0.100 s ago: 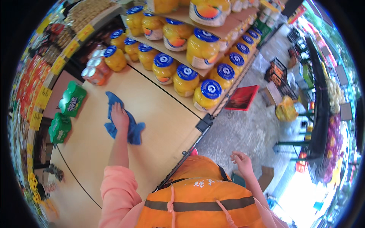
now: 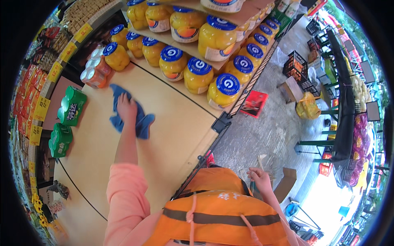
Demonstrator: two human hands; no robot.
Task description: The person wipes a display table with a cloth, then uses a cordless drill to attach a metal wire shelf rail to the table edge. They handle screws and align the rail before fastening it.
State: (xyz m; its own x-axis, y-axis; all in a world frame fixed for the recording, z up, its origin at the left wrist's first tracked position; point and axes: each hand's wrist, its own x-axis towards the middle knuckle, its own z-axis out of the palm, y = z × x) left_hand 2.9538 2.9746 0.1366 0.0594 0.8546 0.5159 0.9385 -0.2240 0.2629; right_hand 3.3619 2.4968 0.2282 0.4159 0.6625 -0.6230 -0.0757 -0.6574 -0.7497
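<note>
The left hand (image 2: 126, 108) lay flat, palm down, pressed on a blue cloth (image 2: 135, 119) spread on the pale wooden shelf (image 2: 172, 123); the fingers were extended, not clamped around the fabric. The cloth lay near the middle of the shelf board, just in front of the pack of orange cans (image 2: 95, 71) and well to the left of the row of blue-lidded jars of yellow fruit (image 2: 197, 74). Two green multipacks (image 2: 67, 119) stood at the shelf's left edge, apart from the cloth. The right hand (image 2: 259, 177) hung off the shelf, beyond its front rail, over the concrete floor (image 2: 266, 127) (fingers loosely curled; whether it gripped anything could not be told). An orange vest (image 2: 221, 209) filled the lower view.
</note>
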